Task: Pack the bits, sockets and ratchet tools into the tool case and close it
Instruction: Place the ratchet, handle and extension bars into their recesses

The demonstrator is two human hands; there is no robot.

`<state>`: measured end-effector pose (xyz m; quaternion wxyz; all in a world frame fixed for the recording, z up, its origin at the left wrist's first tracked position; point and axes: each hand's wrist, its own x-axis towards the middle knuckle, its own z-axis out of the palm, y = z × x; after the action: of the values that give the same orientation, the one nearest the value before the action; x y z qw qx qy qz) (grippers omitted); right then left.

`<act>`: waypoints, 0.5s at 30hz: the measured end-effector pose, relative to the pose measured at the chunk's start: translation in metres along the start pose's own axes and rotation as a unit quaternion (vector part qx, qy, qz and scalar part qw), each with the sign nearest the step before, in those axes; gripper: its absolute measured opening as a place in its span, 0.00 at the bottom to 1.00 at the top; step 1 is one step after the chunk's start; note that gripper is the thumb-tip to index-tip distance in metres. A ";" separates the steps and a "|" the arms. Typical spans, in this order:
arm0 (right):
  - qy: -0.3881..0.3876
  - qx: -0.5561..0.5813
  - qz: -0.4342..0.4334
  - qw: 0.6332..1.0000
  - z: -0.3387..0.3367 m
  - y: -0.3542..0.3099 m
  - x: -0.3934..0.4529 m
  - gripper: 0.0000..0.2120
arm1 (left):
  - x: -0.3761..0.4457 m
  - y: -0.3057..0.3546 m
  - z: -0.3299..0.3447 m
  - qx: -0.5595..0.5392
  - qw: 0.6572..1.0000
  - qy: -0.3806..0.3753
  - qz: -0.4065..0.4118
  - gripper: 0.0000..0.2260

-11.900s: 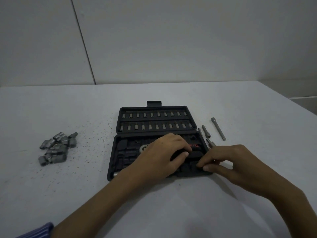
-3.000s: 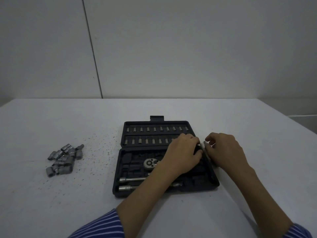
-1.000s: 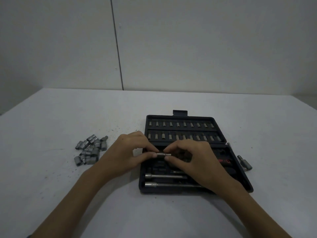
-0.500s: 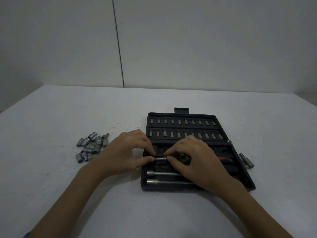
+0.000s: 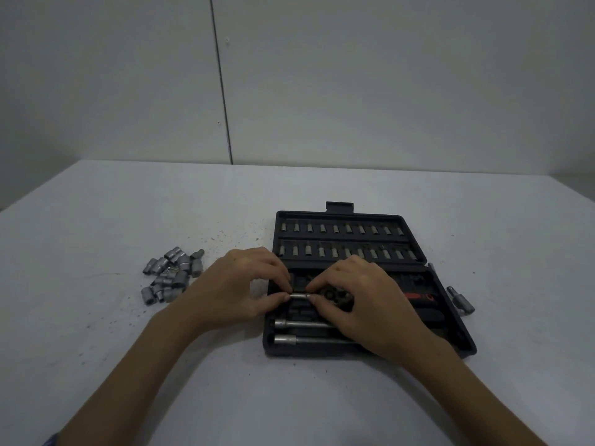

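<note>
Two hands [image 5: 238,288] [image 5: 363,304] pinching short bar [image 5: 299,296], ratchet [image 5: 335,294] mostly hidden

The right hand [image 5: 363,304] is covering the middle of the tool case [image 5: 450,336] tray and the extension bars' [image 5: 302,324] right ends; the bits [image 5: 341,228] are showing too small to identify.

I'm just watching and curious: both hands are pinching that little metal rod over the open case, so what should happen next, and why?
Probably press the short metal rod down into the case slot beneath it. The left hand and right hand pinch its ends just above the tray, beyond the two seated extension bars.
</note>
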<state>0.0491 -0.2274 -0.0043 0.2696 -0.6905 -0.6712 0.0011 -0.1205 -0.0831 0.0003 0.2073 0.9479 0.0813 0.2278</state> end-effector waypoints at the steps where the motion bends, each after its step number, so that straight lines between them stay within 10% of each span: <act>1: 0.001 0.000 0.001 1.000 0.000 0.000 0.000 0.13 | 0.000 0.000 0.000 -0.001 1.000 -0.001 0.000 0.08; 15: -0.029 0.036 0.006 0.999 -0.005 0.001 -0.001 0.08 | 0.003 0.008 0.001 -0.003 1.000 -0.005 -0.012 0.10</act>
<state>0.0517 -0.2298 -0.0009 0.2750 -0.6839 -0.6742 0.0472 -0.1166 -0.0897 0.0038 0.2130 0.9473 0.0912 0.2212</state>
